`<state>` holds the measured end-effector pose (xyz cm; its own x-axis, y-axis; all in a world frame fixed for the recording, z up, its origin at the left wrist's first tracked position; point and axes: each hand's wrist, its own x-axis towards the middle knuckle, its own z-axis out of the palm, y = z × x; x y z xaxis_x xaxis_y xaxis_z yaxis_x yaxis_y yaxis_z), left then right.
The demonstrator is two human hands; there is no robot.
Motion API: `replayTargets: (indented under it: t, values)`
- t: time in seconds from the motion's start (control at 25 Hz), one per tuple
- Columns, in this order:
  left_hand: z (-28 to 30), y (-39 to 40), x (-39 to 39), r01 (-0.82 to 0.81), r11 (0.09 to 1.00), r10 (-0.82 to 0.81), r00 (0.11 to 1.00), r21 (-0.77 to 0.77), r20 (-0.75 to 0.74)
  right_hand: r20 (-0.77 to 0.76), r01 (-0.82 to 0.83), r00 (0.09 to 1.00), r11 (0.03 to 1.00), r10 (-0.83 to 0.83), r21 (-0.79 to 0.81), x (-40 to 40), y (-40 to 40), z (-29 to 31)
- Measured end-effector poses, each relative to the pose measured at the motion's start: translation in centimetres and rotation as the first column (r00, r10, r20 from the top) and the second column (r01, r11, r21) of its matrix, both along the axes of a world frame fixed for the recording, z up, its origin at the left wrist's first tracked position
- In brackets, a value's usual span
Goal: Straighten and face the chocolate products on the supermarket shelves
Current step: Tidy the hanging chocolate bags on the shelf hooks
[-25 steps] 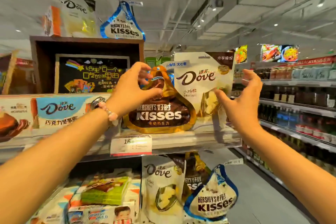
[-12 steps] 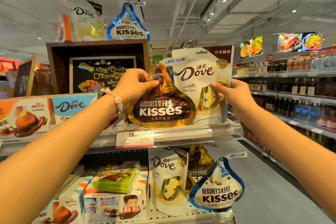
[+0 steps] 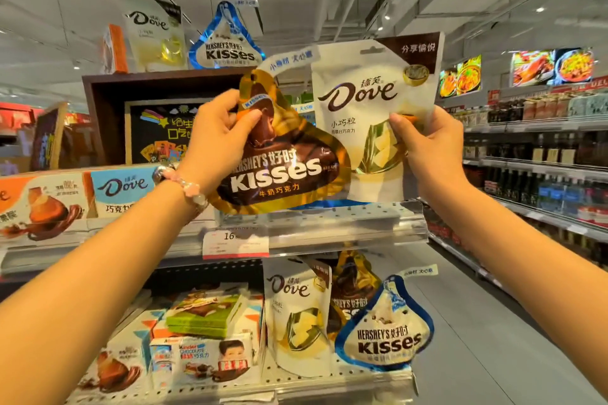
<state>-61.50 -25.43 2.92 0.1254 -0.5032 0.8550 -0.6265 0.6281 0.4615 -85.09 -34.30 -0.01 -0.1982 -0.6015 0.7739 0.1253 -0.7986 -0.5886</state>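
Shelf [image 3: 329, 227] spans the middle. Above it, at 1 o'clock, right hand [image 3: 427, 148] pinches a white Dove bag [image 3: 371, 102]. At 10 o'clock, left hand [image 3: 217, 138] pinches a tilted gold Kisses bag [image 3: 279, 171], overlapping Dove's left edge.

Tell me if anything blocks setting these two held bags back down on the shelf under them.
Nothing visible does. The gold teardrop Kisses bag in the left hand and the white Dove pouch in the right hand hang just above the clear-fronted shelf, with bare space beneath.

Both hands have lifted Kisses bag [image 3: 276, 171] and Dove pouch [image 3: 368, 115]
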Motion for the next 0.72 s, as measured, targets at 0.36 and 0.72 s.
replayTargets:
  t: [0.36,0.72]
  values:
    - [-3.2,4.4,-2.3,-0.07,0.973,0.067,0.998,0.221,0.02,-0.24,-0.083,0.967,0.996,0.084,0.013,-1.8,4.3,-3.4]
    - [-11.2,5.4,-2.5,0.209,0.855,-0.135,0.973,0.474,-0.186,-0.344,-0.351,0.846,0.912,0.407,0.214,0.1,6.3,-12.7]
